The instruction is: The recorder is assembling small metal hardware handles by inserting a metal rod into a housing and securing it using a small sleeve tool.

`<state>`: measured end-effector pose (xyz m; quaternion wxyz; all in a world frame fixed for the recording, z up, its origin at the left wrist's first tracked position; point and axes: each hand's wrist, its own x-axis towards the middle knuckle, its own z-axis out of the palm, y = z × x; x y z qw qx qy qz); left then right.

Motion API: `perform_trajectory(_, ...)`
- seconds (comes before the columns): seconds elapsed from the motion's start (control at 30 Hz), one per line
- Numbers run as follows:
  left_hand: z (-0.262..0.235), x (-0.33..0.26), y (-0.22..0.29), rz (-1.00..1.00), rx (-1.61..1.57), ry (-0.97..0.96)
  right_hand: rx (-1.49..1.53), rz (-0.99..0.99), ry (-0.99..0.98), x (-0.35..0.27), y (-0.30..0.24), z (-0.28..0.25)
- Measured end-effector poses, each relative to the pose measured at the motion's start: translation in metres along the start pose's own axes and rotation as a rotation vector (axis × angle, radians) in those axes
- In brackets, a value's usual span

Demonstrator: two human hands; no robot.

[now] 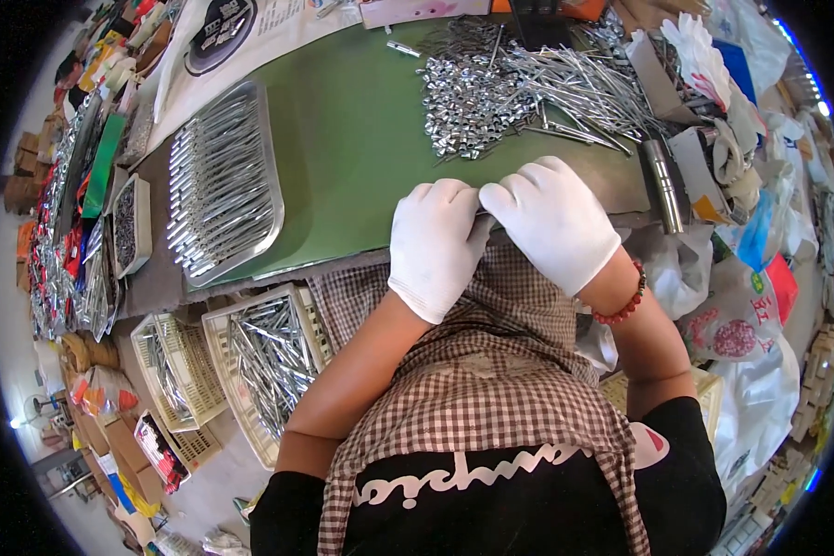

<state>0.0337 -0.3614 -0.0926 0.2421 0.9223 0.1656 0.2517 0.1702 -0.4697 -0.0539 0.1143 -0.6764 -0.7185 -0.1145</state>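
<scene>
I see both hands meeting at the near edge of the mat, the left hand just beside the right hand, fingertips touching. Beyond them — at the far side of the mat — lies a heap of small metal pieces, with long rods to its right. Left on the mat sits a metal tray filled with rods. Below the table edge, to my left, stand two baskets — the nearer one holds rods.
</scene>
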Motion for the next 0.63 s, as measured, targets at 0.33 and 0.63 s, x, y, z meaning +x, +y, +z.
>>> perform_trajectory(0.33,0.003,-0.001,-0.003,0.063,0.013,0.071,-0.042,0.1,-0.009,0.0,-0.008,0.006)
perform_trajectory(0.63,0.004,-0.004,-0.004,0.031,-0.029,0.082,-0.079,0.549,0.233,-0.041,0.024,-0.022)
